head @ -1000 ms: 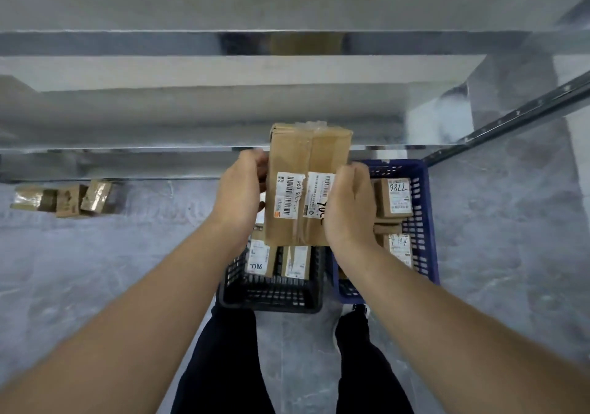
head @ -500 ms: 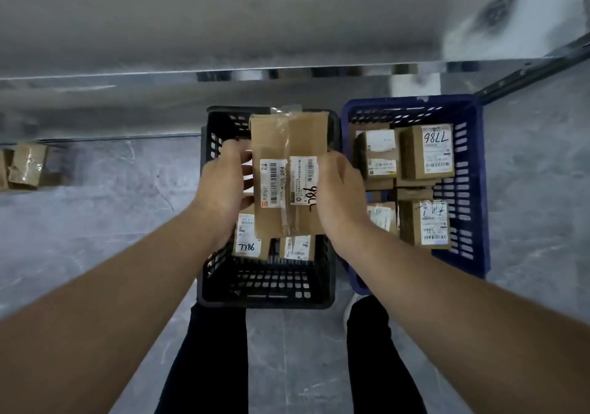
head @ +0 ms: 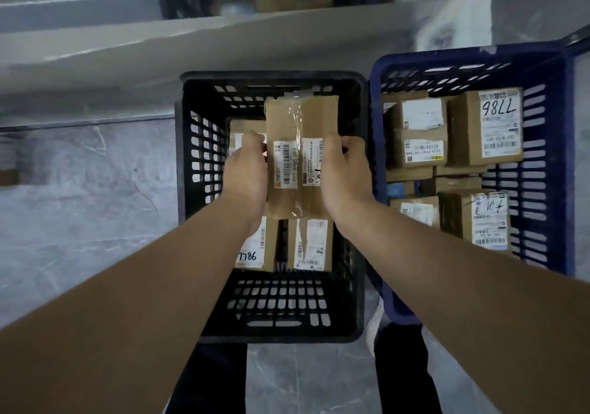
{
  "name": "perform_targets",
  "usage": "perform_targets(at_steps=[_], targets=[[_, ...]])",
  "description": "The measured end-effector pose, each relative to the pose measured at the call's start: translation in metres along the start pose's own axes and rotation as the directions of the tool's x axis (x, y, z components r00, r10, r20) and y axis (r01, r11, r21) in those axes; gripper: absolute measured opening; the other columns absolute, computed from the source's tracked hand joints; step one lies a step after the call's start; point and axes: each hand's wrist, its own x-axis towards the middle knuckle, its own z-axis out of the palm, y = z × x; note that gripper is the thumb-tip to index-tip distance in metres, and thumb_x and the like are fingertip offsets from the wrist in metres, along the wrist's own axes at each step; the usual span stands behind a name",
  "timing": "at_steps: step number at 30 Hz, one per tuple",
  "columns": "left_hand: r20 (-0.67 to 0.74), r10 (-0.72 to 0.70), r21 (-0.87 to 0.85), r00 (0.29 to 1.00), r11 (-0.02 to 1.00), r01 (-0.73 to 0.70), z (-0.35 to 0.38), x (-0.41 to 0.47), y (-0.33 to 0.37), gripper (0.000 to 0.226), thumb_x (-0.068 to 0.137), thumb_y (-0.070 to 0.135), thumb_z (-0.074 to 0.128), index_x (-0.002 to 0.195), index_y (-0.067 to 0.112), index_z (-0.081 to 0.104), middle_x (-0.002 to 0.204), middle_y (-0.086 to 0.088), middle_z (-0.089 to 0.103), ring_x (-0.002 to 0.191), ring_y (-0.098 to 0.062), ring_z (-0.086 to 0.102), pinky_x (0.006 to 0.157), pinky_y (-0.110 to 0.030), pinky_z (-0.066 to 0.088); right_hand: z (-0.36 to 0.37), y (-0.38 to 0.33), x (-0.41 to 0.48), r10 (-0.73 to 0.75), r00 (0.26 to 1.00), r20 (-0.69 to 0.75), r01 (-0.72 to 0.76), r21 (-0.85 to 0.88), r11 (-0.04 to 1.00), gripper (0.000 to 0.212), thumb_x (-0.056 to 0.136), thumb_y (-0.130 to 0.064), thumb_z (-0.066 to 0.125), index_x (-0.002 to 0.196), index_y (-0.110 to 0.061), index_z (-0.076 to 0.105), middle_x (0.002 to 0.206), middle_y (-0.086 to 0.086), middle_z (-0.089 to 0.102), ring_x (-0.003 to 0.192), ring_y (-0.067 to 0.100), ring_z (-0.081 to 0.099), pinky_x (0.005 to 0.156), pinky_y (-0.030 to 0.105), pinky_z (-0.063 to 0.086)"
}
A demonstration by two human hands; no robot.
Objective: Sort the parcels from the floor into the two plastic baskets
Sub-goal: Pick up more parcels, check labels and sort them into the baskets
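Both hands hold one cardboard parcel between them.

1. Left hand (head: pixel 247 171): the fingers are curled round the left long edge of the held parcel (head: pixel 300 161) and grip it. The back of the hand faces the camera.
2. Right hand (head: pixel 346 174): the fingers are curled round the right long edge of the same parcel, at the level of its printed labels.
3. Held parcel: a long brown carton with clear tape down its middle and two white barcode labels on its upper face. It lies between the two hands, label side up, over the opening of the black basket (head: pixel 271 76). Whether it touches the parcels under it cannot be told.
4. Black basket: it sits directly below both hands. Just below the left wrist lies a labelled parcel (head: pixel 255 247) with a handwritten number. Beside it, below the right wrist, lies a second labelled parcel (head: pixel 311 244). A third carton (head: pixel 244 127) shows past the left hand's knuckles.
5. Blue basket (head: pixel 472 59): it stands to the right of the right hand, its side against the black basket. It holds several stacked labelled cartons, including a numbered carton (head: pixel 490 126) at the far right.
6. Grey marbled floor (head: pixel 79 196) extends left of the left hand.
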Motion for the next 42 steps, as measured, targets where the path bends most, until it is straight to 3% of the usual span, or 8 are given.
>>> perform_targets(at_steps=[7, 11, 18, 23, 26, 29, 38, 42], targets=[[0.083, 0.011, 0.120, 0.997, 0.993, -0.021, 0.025, 0.047, -0.002, 0.047, 0.103, 0.050, 0.027, 0.084, 0.030, 0.065, 0.052, 0.009, 0.069, 0.055, -0.009, 0.070, 0.047, -0.017, 0.048, 0.012, 0.015, 0.049, 0.043, 0.998, 0.050, -0.042, -0.012, 0.999, 0.045, 0.110, -0.048, 0.040, 0.145, -0.021, 0.051, 0.114, -0.003, 0.063, 0.092, 0.012, 0.058, 0.074, 0.034, 0.042], [0.106, 0.007, 0.142, 0.994, 0.990, -0.023, 0.037, 0.061, -0.015, 0.054, 0.105, 0.053, 0.023, 0.080, 0.031, 0.066, 0.057, 0.007, 0.072, 0.068, -0.013, 0.071, 0.059, -0.026, 0.050, 0.013, 0.029, 0.062, -0.004, 0.997, 0.079, 0.008, -0.049, 0.999, 0.052, 0.110, -0.050, 0.039, 0.151, -0.021, 0.052, 0.123, -0.003, 0.065, 0.106, 0.016, 0.061, 0.096, 0.041, 0.047], [0.096, 0.005, 0.134, 0.995, 0.991, -0.018, 0.049, 0.066, -0.026, 0.052, 0.105, 0.052, 0.024, 0.078, 0.035, 0.065, 0.057, 0.010, 0.071, 0.057, -0.008, 0.071, 0.058, -0.023, 0.053, 0.007, 0.034, 0.065, -0.003, 0.987, 0.158, 0.008, -0.037, 0.999, 0.048, 0.112, -0.048, 0.041, 0.157, -0.030, 0.045, 0.109, -0.017, 0.061, 0.096, 0.001, 0.059, 0.074, 0.021, 0.044], [0.074, -0.009, 0.127, 0.997, 0.992, 0.000, 0.047, 0.069, -0.027, 0.048, 0.105, 0.051, 0.025, 0.081, 0.036, 0.064, 0.058, 0.011, 0.072, 0.070, -0.011, 0.071, 0.053, -0.021, 0.051, 0.011, 0.031, 0.067, -0.015, 0.986, 0.165, 0.029, -0.079, 0.996, 0.060, 0.110, -0.051, 0.043, 0.165, -0.028, 0.034, 0.136, 0.001, 0.065, 0.117, 0.023, 0.064, 0.100, 0.039, 0.054], [0.079, -0.009, 0.138, 0.997, 0.990, -0.002, 0.045, 0.067, -0.028, 0.046, 0.105, 0.049, 0.026, 0.082, 0.035, 0.064, 0.055, 0.012, 0.070, 0.074, -0.013, 0.068, 0.057, -0.023, 0.049, 0.013, 0.021, 0.065, 0.004, 0.990, 0.138, 0.013, -0.118, 0.993, 0.058, 0.111, -0.051, 0.042, 0.160, -0.020, 0.040, 0.139, 0.004, 0.064, 0.117, 0.024, 0.062, 0.085, 0.032, 0.051], [0.094, 0.019, 0.214, 0.995, 0.976, -0.039, 0.043, 0.053, -0.022, 0.043, 0.106, 0.045, 0.027, 0.078, 0.035, 0.059, 0.045, 0.017, 0.063, 0.058, -0.003, 0.065, 0.046, -0.017, 0.045, 0.017, 0.012, 0.056, 0.013, 0.993, 0.121, 0.004, -0.135, 0.991, 0.060, 0.111, -0.051, 0.042, 0.160, -0.016, 0.041, 0.144, 0.008, 0.060, 0.112, 0.025, 0.058, 0.069, 0.029, 0.041], [0.189, 0.146, 0.212, 0.971, 0.959, -0.185, 0.024, -0.019, 0.018, 0.038, 0.108, 0.040, 0.031, 0.075, 0.033, 0.049, 0.037, 0.022, 0.053, 0.033, 0.010, 0.051, 0.030, -0.007, 0.034, 0.000, -0.032, 0.003, -0.077, 0.993, 0.085, 0.083, -0.069, 0.994, 0.055, 0.110, -0.050, 0.038, 0.151, -0.017, 0.056, 0.133, 0.010, 0.068, 0.118, 0.029, 0.065, 0.101, 0.043, 0.054], [0.204, 0.178, 0.170, 0.963, 0.962, -0.214, 0.017, -0.063, 0.046, 0.044, 0.109, 0.043, 0.027, 0.072, 0.033, 0.050, 0.036, 0.019, 0.054, 0.032, 0.008, 0.052, 0.031, -0.008, 0.036, -0.021, -0.056, -0.031, -0.099, 0.992, 0.082, 0.100, -0.002, 0.995, 0.046, 0.110, -0.048, 0.036, 0.133, -0.020, 0.065, 0.113, 0.003, 0.071, 0.095, 0.017, 0.067, 0.073, 0.034, 0.048]])
